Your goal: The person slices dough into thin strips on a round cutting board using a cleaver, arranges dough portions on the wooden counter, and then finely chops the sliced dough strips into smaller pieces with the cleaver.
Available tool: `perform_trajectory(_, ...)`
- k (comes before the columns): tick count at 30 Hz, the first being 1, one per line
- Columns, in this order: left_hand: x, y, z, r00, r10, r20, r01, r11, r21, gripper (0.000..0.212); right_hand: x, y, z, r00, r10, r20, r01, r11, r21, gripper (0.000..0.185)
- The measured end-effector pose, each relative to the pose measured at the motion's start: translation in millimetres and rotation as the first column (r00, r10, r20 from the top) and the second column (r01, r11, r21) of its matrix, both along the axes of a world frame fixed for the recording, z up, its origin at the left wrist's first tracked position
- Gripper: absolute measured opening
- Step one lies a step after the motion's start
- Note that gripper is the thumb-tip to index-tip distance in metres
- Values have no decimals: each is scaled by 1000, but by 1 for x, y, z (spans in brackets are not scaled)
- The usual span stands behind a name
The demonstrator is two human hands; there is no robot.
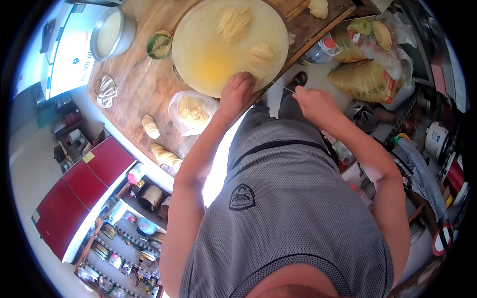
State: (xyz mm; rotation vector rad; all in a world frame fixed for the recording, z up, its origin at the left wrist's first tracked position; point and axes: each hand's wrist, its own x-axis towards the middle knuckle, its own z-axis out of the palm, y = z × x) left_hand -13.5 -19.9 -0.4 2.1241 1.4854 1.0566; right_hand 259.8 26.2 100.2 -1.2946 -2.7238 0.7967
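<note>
A large round pale chopping board (197, 37), stained yellow in the middle, lies before me. My left hand (238, 89) rests at its near edge with curled fingers; whatever may be under them is hidden. To the right, my right hand (316, 106) grips a thin straight tool, apparently a knife (274, 82) seen edge-on, reaching over the board towards my left fingertips. Beyond the tool lies a blurred clump of pale yellow slices or shreds (261, 54). Farther off on the board sits a larger pile of yellowish shreds (234, 24).
The wooden table (126, 85) carries a metal pot of whitish liquid (110, 33), a green bowl (159, 44), a plastic bag of shreds (193, 110), a crumpled cloth (107, 92) and pale twisted rolls (166, 155). A capped plastic jug (320, 52) and sacks (367, 80) stand right of the table.
</note>
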Motion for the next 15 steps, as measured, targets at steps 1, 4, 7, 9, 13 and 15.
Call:
perform_trajectory(1,2,-1,1,1000,14,-1,-14,1000,-22,20,-1,-3,-5,1000,1,0,-1,1000,0,13)
perform_trajectory(4,4,0,6,1000,24,5,-24,999,-31,20,-5,-8,-22,995,-21,93,23,1000,-18,13)
perform_trajectory(7,5,-1,5,999,37,9,-37,999,-9,20,-8,-4,-23,997,8,71,-6,1000,-21,12)
perform_trajectory(9,5,2,4,999,48,8,-48,999,13,20,-7,4,-10,997,38,65,-35,998,-46,12)
perform_trajectory(13,6,-1,4,999,53,4,-53,999,7,20,-6,-5,-2,995,-3,99,11,997,-72,9)
perform_trajectory(15,6,1,2,998,56,3,-56,998,19,20,-13,-1,-18,997,-2,82,8,997,-72,10)
